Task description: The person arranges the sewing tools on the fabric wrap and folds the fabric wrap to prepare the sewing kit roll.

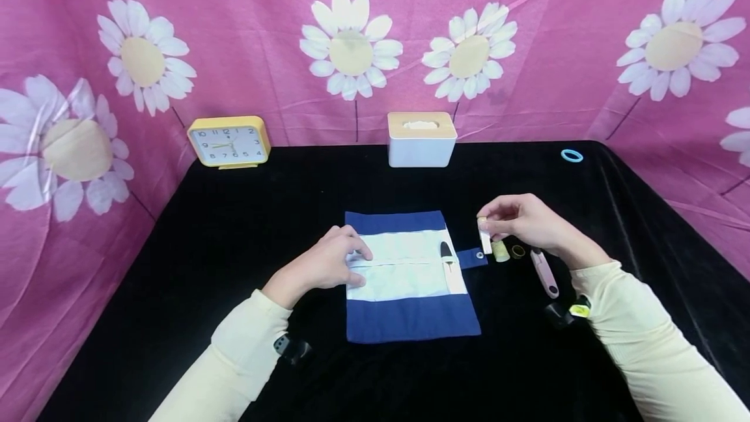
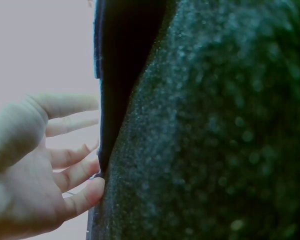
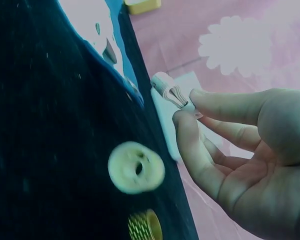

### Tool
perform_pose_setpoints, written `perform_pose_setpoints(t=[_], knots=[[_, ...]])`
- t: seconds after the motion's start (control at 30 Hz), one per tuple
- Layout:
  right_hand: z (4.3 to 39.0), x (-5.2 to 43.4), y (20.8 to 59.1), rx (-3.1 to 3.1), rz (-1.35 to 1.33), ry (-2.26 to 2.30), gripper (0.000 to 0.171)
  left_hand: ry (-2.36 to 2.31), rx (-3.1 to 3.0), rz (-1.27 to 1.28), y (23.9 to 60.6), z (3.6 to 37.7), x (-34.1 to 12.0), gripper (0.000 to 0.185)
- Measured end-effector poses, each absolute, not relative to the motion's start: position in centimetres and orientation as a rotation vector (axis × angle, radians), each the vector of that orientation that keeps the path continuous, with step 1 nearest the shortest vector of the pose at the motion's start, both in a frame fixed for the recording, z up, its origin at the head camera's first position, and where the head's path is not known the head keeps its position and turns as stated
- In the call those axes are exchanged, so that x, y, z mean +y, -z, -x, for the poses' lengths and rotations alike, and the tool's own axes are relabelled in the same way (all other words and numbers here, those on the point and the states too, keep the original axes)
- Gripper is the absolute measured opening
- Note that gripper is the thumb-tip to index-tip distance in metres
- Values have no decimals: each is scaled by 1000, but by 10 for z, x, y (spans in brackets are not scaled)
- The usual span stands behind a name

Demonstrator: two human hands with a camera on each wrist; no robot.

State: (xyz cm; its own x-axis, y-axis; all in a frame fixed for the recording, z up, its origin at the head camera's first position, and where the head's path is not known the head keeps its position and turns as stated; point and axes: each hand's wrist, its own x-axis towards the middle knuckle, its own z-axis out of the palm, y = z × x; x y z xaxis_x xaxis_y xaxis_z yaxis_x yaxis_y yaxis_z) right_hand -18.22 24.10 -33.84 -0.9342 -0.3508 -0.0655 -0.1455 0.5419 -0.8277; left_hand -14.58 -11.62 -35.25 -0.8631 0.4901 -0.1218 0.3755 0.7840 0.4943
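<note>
Nearest to us are our two cream sleeves, reaching in over the black table (image 1: 234,226). Our left hand (image 1: 328,262) lies with straight fingers on the white middle band of a blue cloth pouch (image 1: 410,318) spread flat – its grip is slack and holds nothing. A white tool with a dark tip (image 1: 450,266) sits tucked in the pouch near its right edge, beside a snap tab (image 1: 473,257). Our right hand (image 1: 524,220) hovers just right of the pouch, thumb and forefinger pinching a small white spool (image 1: 484,234) – the grip is closed on it, above the table. Just below the hand lie a cream spool (image 1: 500,251), a brass ring (image 1: 518,251) and a pink clipper (image 1: 545,273). At the back stand a yellow clock (image 1: 230,142) and a white tissue box (image 1: 422,140), with a blue ring (image 1: 571,155) far right.
</note>
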Motion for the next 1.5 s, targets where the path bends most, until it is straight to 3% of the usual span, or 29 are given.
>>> perform_pose_setpoints(t=[0.8,1.5], knots=[[201,170,357,2455,375,1416,21,-677,2725,-678,352,147,-117,30],[203,159,366,2418,392,1404,18,-689,2718,-662,353,148,-116,30]])
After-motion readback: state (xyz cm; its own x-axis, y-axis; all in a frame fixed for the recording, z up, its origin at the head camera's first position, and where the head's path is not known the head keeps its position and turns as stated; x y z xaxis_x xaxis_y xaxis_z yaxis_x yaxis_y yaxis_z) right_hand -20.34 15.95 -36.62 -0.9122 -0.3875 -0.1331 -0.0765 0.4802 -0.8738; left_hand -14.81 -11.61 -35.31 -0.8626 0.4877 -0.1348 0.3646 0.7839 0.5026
